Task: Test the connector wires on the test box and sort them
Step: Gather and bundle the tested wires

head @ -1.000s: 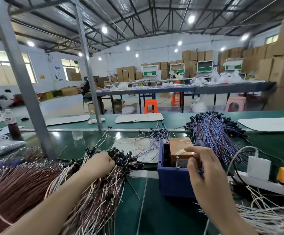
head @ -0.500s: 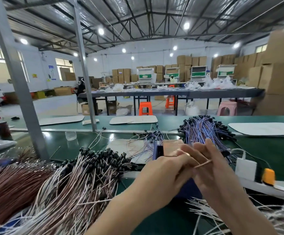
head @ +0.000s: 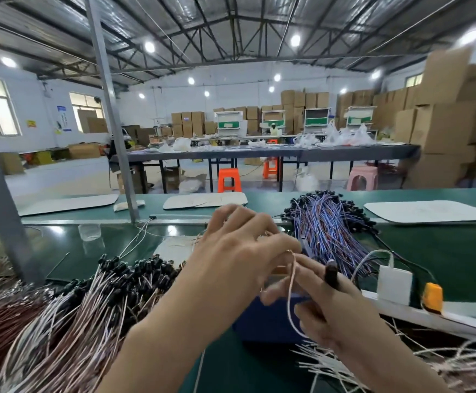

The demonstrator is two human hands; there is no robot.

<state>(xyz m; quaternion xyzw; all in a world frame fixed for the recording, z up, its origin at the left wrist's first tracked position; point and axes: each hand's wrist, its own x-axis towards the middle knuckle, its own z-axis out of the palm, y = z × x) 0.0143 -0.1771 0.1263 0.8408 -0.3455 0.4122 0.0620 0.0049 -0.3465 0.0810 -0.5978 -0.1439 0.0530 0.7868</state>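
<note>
Where both hands meet above the blue test box [head: 259,321], one pinkish wire [head: 289,296] loops between them. Left hand [head: 231,258] pinches its top end; right hand [head: 336,313] grips the lower run, black connector [head: 331,275] sticking up between its fingers. White-wire pile [head: 97,302] lies left of the box, blue-wire bundle [head: 326,222] behind, loose wires [head: 401,361] at right, all on the green bench [head: 443,251].
</note>
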